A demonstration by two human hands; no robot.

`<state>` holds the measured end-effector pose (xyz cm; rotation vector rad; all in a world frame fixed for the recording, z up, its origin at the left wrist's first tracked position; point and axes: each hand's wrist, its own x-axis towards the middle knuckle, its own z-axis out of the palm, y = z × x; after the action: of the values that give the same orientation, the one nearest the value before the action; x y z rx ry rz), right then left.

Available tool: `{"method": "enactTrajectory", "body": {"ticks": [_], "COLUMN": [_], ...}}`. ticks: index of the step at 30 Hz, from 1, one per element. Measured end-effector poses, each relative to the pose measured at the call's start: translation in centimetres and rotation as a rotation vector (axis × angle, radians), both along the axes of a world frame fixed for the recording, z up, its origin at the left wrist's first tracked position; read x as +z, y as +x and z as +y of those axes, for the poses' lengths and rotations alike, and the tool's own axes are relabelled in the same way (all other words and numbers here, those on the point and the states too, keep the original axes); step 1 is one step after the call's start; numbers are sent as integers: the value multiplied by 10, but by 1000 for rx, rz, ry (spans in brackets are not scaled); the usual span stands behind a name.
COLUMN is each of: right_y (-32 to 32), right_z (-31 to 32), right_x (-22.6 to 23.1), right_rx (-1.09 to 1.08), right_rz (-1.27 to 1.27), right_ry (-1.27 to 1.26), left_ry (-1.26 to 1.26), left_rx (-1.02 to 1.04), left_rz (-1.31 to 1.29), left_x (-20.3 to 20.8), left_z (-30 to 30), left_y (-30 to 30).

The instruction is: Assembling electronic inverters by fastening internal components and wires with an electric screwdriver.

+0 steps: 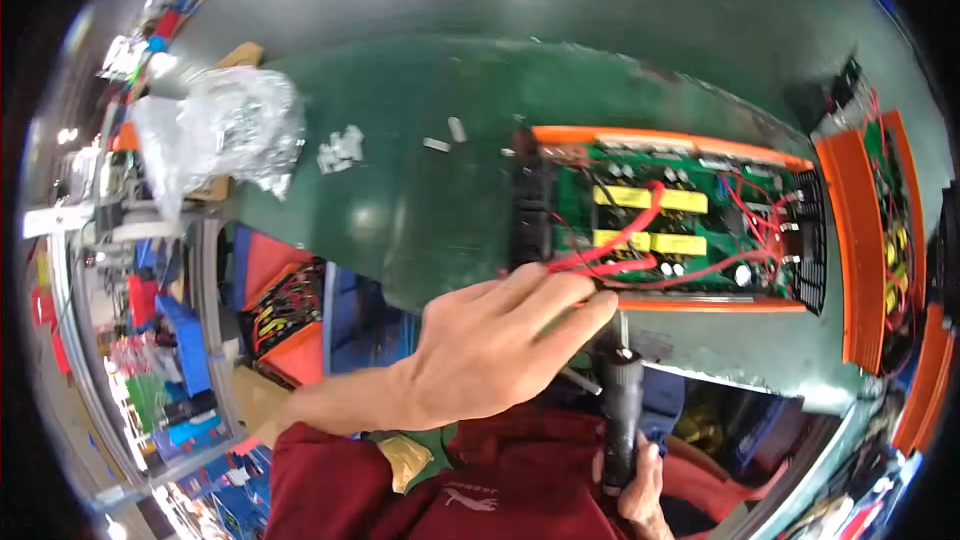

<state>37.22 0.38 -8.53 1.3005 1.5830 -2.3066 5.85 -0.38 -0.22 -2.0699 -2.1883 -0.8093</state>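
An orange-sided electronic unit [710, 306] lies uncovered on the bench, its green circuit board, yellow-wrapped parts and thick red wires showing. My left hand [490, 345] reaches over its near left corner with the fingers stretched out, close to the red wires [640, 225]. The left thumb is hidden beneath the hand, and whether the fingertips press on the case cannot be made out. Low in front of my body, my right hand [645, 490] is closed round the lower end of a black electric screwdriver [622, 390]. Its bit points away from me, towards the unit's near edge.
On the green bench [440, 230] lie small white pieces [342, 150] and a crumpled clear plastic bag [235, 125]. Another orange unit [850, 250] stands at the right. Below the bench on the left, a blue bin [355, 325] sits beside an orange unit with wiring [285, 315].
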Motion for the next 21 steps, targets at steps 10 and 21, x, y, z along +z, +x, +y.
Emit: {"method": "enactTrajectory", "body": {"ticks": [10,21], "right_y": [30,22], "right_z": [-3,21], "right_x": [-26,9], "right_rx": [-296,-189], "right_rz": [-145,-87], "right_ry": [82,344], "left_ry": [-82,-146], "left_rx": [519,499], "left_rz": [-180,48], "left_x": [-34,-53], "left_z": [-47,-15], "left_y": [-45,-135]}}
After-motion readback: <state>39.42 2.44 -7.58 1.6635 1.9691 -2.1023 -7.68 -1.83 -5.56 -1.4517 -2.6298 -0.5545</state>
